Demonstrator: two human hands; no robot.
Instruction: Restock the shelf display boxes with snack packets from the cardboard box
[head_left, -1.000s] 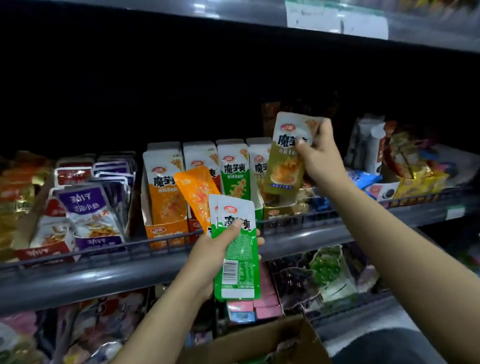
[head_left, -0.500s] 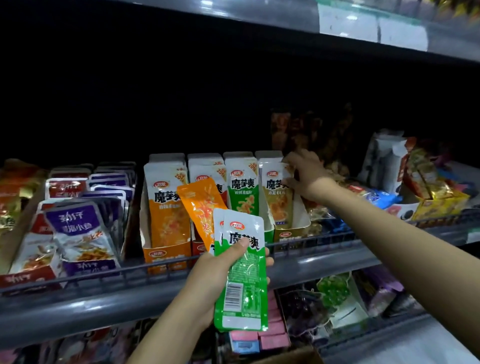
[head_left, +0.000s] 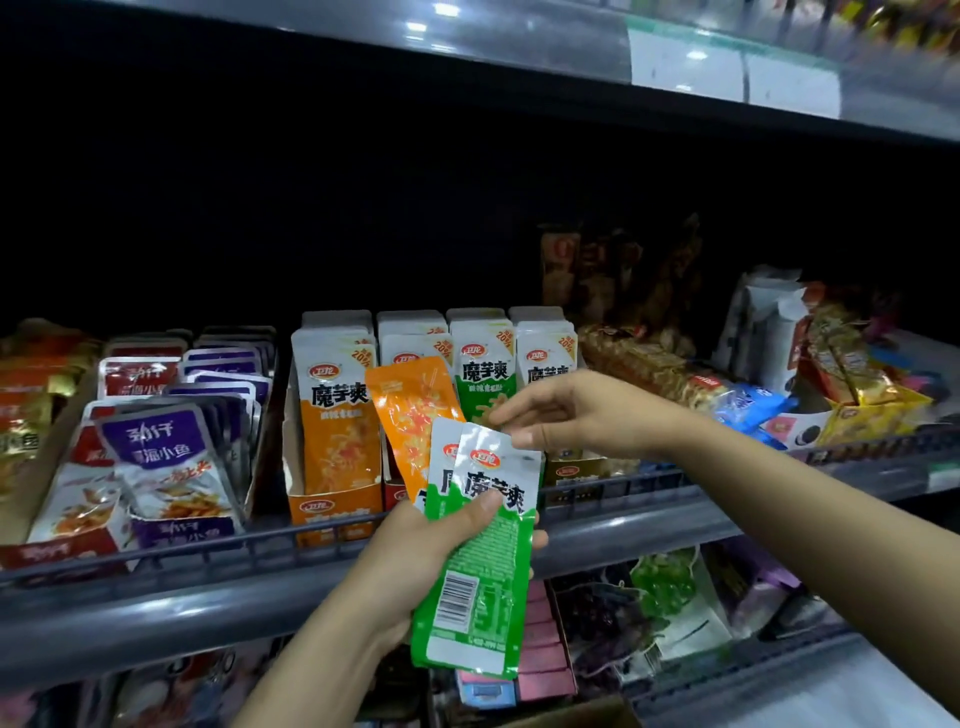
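Now, from the head view, green konjac packets and an orange packet are held fanned in the left hand; the right hand pinches the top green corner. Loosely fanned, one could slip below the shelf rail.

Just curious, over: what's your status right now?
Left hand grips green packets and orange packet. Right hand pinches front green packet's top. Nothing blocking.

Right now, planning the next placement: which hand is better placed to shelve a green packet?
Right. The right hand already pinches the front green packet by its top corner, just in front of the green display box. The left hand is busy holding the bundle.
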